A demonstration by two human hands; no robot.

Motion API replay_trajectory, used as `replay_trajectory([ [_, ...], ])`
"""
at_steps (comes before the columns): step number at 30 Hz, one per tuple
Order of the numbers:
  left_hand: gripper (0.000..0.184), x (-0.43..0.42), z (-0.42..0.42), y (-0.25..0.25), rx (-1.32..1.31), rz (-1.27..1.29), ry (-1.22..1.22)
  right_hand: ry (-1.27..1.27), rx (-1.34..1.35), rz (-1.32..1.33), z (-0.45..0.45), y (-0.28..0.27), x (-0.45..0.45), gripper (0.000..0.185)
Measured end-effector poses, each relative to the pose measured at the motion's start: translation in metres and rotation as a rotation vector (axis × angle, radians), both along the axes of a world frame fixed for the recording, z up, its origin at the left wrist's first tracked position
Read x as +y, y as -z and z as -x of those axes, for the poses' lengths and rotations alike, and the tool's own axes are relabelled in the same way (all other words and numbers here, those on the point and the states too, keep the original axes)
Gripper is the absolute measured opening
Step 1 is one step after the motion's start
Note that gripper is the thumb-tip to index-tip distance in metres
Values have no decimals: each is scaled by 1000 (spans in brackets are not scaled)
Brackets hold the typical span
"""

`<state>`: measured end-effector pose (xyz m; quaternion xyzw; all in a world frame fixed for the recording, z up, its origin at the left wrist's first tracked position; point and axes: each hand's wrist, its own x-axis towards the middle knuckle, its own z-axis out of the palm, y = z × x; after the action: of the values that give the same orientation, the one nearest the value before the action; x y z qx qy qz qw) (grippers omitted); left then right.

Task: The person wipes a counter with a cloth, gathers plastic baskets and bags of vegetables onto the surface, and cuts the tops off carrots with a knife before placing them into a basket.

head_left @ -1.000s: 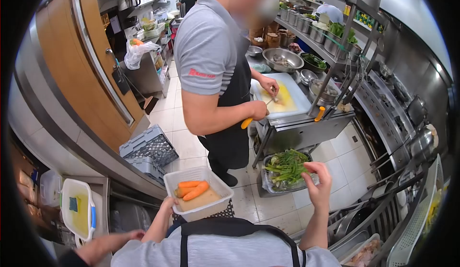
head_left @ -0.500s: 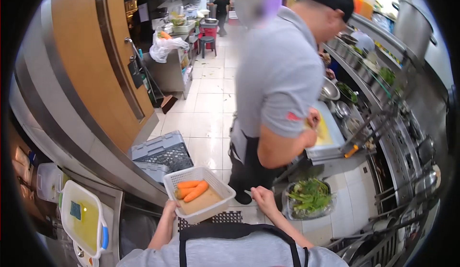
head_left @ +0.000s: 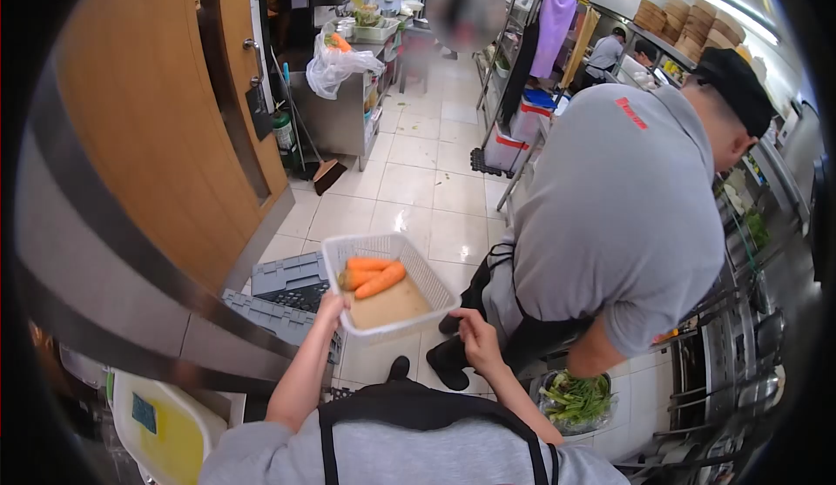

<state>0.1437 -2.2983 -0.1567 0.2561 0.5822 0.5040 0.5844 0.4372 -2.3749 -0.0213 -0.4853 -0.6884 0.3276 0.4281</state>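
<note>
While left hand (head_left: 332,307) grips white rectangular mesh-sided plastic basket (head_left: 421,269) by left side, right hand (head_left: 479,342) pinching right corner, I best keep it level; long orange carrots (head_left: 380,281) inside could roll. Give grey-shirted co-worker (head_left: 618,206) bending at right room.

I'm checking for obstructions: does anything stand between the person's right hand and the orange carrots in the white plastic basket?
Yes, the near right corner of the white plastic basket: the right hand is outside it, the long orange carrots inside. Nothing else visible intervenes.
</note>
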Motion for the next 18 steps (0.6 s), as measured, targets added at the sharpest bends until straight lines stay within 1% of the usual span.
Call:
replay_trajectory([
  [1, 41, 27, -3, 0, 8, -15, 16, 33, 39, 90, -4, 2, 10, 17],
  [2, 41, 54, -6, 1, 18, -29, 33, 63, 26, 70, -6, -3, 19, 18],
  [3, 43, 78, -11, -5, 4, -50, 38, 99, 90, 126, -9, 0, 29, 17],
  [5, 46, 121, -27, -18, -5, -70, 52, 92, 93, 178, -16, 3, 50, 22],
  [6, 48, 143, -33, -29, -28, -64, 67, 96, 100, 172, -19, 6, 65, 22],
  [7, 51, 164, -35, -37, -47, -60, 83, 79, 137, 182, -21, 10, 77, 27],
  [8, 55, 192, -31, -23, -58, -77, 146, 63, 176, 190, -20, 15, 90, 33],
  [9, 55, 211, -24, -5, -52, -74, 156, 73, 184, 191, -21, 22, 102, 33],
  [11, 55, 239, -23, -1, -66, -40, 210, 55, 196, 307, -25, 37, 129, 36],
  [15, 57, 283, -10, 33, -91, -27, 268, 121, 173, 300, -18, 34, 166, 30],
  [17, 58, 305, -5, 45, -65, 60, 261, 149, 206, 297, -18, 34, 183, 27],
  [18, 59, 321, 0, 64, -60, 89, 268, 203, 220, 291, -20, 41, 190, 26],
])
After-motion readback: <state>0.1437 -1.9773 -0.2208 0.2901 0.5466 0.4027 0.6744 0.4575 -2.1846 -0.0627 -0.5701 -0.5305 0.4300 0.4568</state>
